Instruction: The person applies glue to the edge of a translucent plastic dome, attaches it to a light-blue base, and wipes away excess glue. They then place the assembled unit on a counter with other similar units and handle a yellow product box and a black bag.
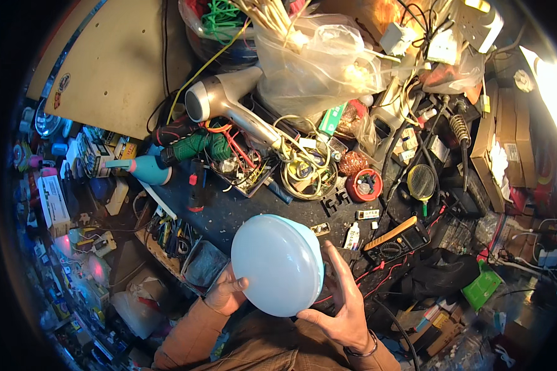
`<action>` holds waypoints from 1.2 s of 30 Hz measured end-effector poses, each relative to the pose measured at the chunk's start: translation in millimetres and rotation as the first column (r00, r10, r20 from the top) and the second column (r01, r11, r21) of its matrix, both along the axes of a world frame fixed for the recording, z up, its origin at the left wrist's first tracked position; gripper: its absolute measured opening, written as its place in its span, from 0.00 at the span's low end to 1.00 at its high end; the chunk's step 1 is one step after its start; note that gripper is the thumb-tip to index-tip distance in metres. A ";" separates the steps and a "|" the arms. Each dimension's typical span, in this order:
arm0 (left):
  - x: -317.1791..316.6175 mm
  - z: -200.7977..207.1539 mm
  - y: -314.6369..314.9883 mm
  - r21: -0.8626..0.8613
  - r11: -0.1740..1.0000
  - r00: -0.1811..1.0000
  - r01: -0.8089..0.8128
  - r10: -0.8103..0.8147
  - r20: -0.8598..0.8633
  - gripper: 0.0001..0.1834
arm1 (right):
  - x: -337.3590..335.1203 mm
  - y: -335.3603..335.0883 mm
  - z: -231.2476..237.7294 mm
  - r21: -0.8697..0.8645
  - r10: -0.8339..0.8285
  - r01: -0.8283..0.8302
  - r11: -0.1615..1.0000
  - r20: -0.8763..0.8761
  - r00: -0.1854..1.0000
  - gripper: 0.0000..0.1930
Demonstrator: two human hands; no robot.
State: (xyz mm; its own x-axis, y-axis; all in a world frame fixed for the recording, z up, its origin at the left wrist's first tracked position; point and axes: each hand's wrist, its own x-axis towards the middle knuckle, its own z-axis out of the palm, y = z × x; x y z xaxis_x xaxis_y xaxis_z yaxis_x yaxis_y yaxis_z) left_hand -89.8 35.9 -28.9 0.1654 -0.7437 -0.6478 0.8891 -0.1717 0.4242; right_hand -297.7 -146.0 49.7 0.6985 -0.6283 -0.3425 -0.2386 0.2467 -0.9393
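A round lamp (277, 266) with a milky white dome and a pale blue rim is held tilted over the near edge of the workbench. My left hand (228, 292) grips it at the lower left, thumb on the dome and the other fingers hidden behind. Along the right side, my right hand (346, 303) has its fingers stretched out and spread, its thumb tip at the lower rim. Nearest to that hand on the bench are a small white tube (352, 236) and a yellow-and-black multimeter (397, 240).
A silver heat gun or hair dryer (229, 105) lies at the back, beside a bowl of small parts (308, 176). A red round container (364, 185) stands nearby. Left of the lamp is a tray of hand tools (170, 241); cables and a soldering-iron stand (459, 128) crowd the right.
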 end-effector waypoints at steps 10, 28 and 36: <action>-19.9 -21.3 5.1 0.011 0.994 0.991 -0.108 0.108 -0.075 0.56 | 22.5 29.5 12.0 -0.210 -0.103 0.054 0.976 -0.230 0.968 0.62; -37.0 -16.4 -3.1 0.041 0.994 0.992 -0.099 0.102 -0.076 0.55 | 22.9 21.7 3.7 -0.310 -0.185 0.119 0.943 -0.195 0.963 0.49; -39.9 -7.2 -12.4 0.027 0.997 0.997 -0.076 0.076 0.008 0.58 | 20.5 13.9 -4.3 -0.371 -0.173 0.093 0.924 -0.188 0.967 0.49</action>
